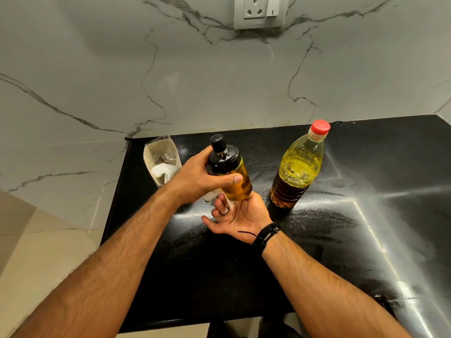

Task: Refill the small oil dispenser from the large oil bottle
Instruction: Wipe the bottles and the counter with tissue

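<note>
The small oil dispenser [234, 172] is a clear glass bottle with a black lid and black spout cap, holding amber oil. It is lifted above the black counter [341, 240] and tilted. My left hand [197, 178] grips it around the upper body just under the lid, thumb across the front. My right hand [238, 219] lies palm up under the dispenser's base with fingers spread, supporting it. The large oil bottle [299, 167], clear plastic with yellow oil and a red cap, stands upright on the counter to the right, capped and untouched.
A clear plastic bag [161, 162] with something white inside stands at the counter's back left corner. A marble wall [219, 81] rises behind, with a socket and switch plate [261, 11] at the top. The counter's left edge drops to a tiled floor.
</note>
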